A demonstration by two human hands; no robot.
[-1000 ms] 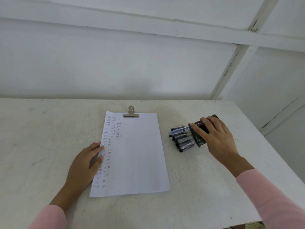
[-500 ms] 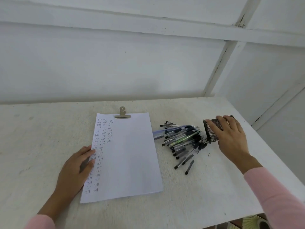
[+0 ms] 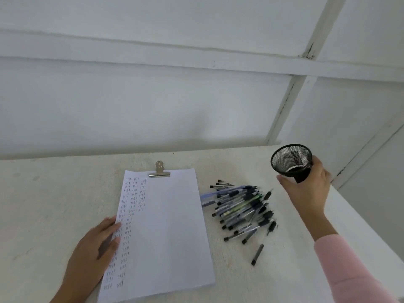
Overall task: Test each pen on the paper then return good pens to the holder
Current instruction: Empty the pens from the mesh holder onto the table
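Head view gives me the white table (image 3: 43,204) filling the lower half, its far edge against a white panelled wall. The paper (image 3: 170,232) is the biggest thing on it, lying in the middle and reaching toward the near edge, with columns of small dark test marks down its left side. Just right of the sheet lies the pile of pens (image 3: 242,208), a loose heap pointing mostly toward the paper, the nearest tips close to its right edge. My left hand (image 3: 91,254) lies flat on the paper's left edge, fingers straight and pressing down over the marks. My right hand (image 3: 310,189), in a pink sleeve (image 3: 349,270), is raised near the far right corner, its fingers and thumb curled round the holder (image 3: 290,160). That black mesh cup is off the table, tilted with its open mouth toward me, and the mesh bottom shows through it. A metal clip (image 3: 159,170) bites the top edge of the sheet. One single pen (image 3: 257,254) lies apart from the heap, toward the near edge
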